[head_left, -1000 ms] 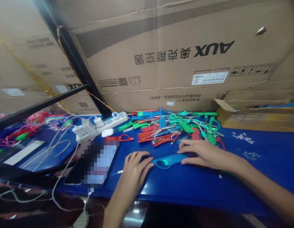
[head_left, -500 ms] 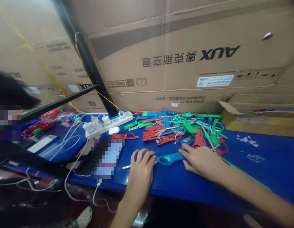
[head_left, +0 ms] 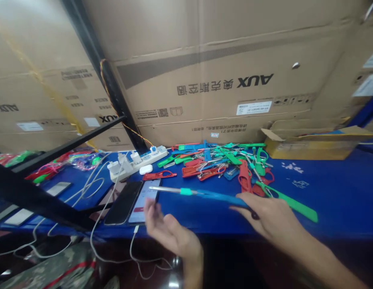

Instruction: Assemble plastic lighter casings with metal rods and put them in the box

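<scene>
My right hand [head_left: 269, 212] grips the end of a long blue plastic handle [head_left: 219, 196] and holds it up above the table. A thin silver metal rod [head_left: 166, 189] with a teal collar [head_left: 186, 192] extends left from that handle. Below the rod's tip is my left hand [head_left: 176, 235], palm turned up, its fingers loosely bent and apart, with nothing in it. Behind the hands lies a pile of red, green and blue plastic handles [head_left: 204, 160], mixed with metal rods. One green handle [head_left: 297, 204] rests beside my right hand.
Two phones, one dark [head_left: 124, 202] and one lit [head_left: 147, 192], lie at the table's front left. A white power strip [head_left: 138, 160] holds plugs, and white cables hang over the edge. An open cardboard box [head_left: 309, 146] stands back right. A black metal post [head_left: 96, 52] rises at left.
My right hand has raised the blue handle, and its silver rod now shows. My left hand has left the table and turned palm up. The view has shifted, and the person at left is mostly out of sight.
</scene>
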The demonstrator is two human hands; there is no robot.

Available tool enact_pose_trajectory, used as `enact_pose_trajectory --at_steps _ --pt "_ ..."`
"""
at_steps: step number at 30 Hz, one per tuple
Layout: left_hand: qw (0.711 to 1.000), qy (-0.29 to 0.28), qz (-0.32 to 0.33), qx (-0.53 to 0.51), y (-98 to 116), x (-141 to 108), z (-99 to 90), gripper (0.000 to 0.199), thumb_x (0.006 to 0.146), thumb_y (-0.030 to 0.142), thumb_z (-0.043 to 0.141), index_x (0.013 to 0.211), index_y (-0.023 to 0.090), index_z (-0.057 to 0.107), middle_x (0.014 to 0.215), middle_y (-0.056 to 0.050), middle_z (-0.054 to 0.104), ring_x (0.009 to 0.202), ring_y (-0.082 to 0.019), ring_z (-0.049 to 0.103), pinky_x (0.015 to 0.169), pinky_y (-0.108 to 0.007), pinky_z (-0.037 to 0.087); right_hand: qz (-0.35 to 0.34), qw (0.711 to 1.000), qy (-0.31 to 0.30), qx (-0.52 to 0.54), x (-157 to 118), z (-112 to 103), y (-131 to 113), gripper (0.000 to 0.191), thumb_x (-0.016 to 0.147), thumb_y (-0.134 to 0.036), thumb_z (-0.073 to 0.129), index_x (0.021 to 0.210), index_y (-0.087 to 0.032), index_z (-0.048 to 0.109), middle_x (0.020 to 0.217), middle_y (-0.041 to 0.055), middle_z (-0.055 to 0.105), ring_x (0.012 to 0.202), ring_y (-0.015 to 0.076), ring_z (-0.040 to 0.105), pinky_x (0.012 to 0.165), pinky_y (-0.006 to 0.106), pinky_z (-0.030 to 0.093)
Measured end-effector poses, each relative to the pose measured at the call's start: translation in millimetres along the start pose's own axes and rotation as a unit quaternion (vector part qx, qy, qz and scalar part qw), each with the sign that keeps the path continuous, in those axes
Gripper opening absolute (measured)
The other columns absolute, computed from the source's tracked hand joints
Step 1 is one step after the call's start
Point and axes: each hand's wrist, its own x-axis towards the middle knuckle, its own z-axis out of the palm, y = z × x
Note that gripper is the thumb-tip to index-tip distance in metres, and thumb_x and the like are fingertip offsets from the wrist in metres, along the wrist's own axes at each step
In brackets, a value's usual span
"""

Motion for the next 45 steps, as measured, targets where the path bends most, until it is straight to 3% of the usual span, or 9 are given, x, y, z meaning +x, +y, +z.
enact_pose_trajectory --at_steps 2,5,8,12,18,24,31,41,45 --pt "0.973 -0.114 -0.124 -0.16 13.3 -6.1 10.7 0.046 0.109 0.047 0.022 0.145 0.025 0.039 0.155 -0.015 0.044 0.141 -0.03 0.049 0.116 -0.056 0.039 0.048 0.993 -0.017 0.109 1.1 -4.7 -25.6 0.036 0.102 -0.054 0.047 0.099 -0.026 0.069 0.085 0.0047 0.078 0.07 0.0233 0.073 0.059 0.03 0.045" --pt "0.856 -0.253 -0.258 -0.369 34.1 -3.2 17.9 0.057 0.103 0.065 0.028 0.128 0.022 0.054 0.126 -0.013 0.068 0.112 -0.028 0.07 0.101 -0.046 0.054 0.109 0.965 -0.059 0.231 4.7 -3.2 -64.7 0.04 0.099 -0.059 0.05 0.087 -0.026 0.07 0.087 0.0051 0.078 0.076 0.0256 0.072 0.066 0.032 0.048" --pt "0.785 -0.217 -0.359 -0.457 44.6 5.6 10.0 0.035 0.102 0.057 0.047 0.109 0.025 0.058 0.09 0.0 0.072 0.063 -0.014 0.071 0.063 -0.027 0.06 0.144 0.929 -0.107 0.324 1.6 2.2 -87.3 0.036 0.098 -0.056 0.053 0.1 -0.027 0.074 0.097 0.0051 0.079 0.087 0.028 0.071 0.072 0.033 0.05" --pt "0.752 -0.223 -0.408 -0.466 34.4 6.6 -3.2 0.026 0.099 0.048 0.058 0.095 0.023 0.056 0.064 0.009 0.055 0.03 -0.005 0.044 0.03 -0.015 0.04 0.14 0.889 -0.172 0.4 -10.0 0.1 -72.6 0.035 0.092 -0.056 0.063 0.079 -0.025 0.075 0.083 0.0009 0.077 0.081 0.024 0.067 0.075 0.031 0.051" --pt "0.668 -0.506 -0.394 -0.378 32.2 -24.2 0.2 0.036 0.101 0.056 0.049 0.094 0.02 0.051 0.062 0.007 0.053 0.029 -0.004 0.037 0.03 -0.014 0.033 0.291 0.783 0.186 0.517 -19.4 1.9 -35.6 0.044 0.088 -0.061 0.065 0.101 -0.021 0.078 0.062 -0.0019 0.054 0.045 0.0097 0.037 0.04 0.023 0.033" --pt "0.613 -0.717 -0.238 -0.23 60.0 -32.9 0.8 0.026 0.104 0.038 0.042 0.09 0.018 0.052 0.068 0.003 0.057 0.04 -0.004 0.044 0.04 -0.014 0.033 0.329 0.706 0.238 0.58 -27.0 -1.3 -37.7 0.052 0.08 -0.071 0.069 0.093 -0.021 0.075 0.054 -0.0046 0.041 0.037 0.0097 0.033 0.03 0.024 0.028" --pt "0.608 -0.69 -0.283 -0.273 86.2 -24.8 -16.0 0.028 0.105 0.038 0.042 0.101 0.015 0.058 0.066 0.003 0.056 0.041 -0.005 0.043 0.041 -0.015 0.036 0.248 0.769 0.174 0.563 -39.8 -18.4 -42.4 0.046 0.08 -0.066 0.072 0.071 -0.02 0.072 0.075 0.0037 0.06 0.037 0.005 0.03 0.03 0.023 0.021" --pt "0.539 -0.617 -0.455 -0.349 124.1 -31.8 -36.4 0.046 0.094 0.061 0.057 0.088 0.015 0.055 0.06 0.001 0.056 0.03 -0.003 0.037 0.026 -0.013 0.029 0.239 0.639 0.164 0.712 -46.5 -38.2 -89.7 0.043 0.086 -0.065 0.066 0.077 -0.023 0.059 0.072 -0.001 0.046 0.051 0.0098 0.032 0.043 0.024 0.034" --pt "0.559 -0.598 -0.464 -0.339 138.7 -28.4 -51.1 0.049 0.093 0.065 0.058 0.087 0.016 0.053 0.058 0.003 0.056 0.029 -0.002 0.035 0.026 -0.012 0.026 0.2 0.694 0.168 0.671 -45.4 -53.3 -100.7 0.038 0.087 -0.056 0.071 0.073 -0.021 0.065 0.078 0.0016 0.052 0.057 0.0109 0.045 0.045 0.023 0.038"
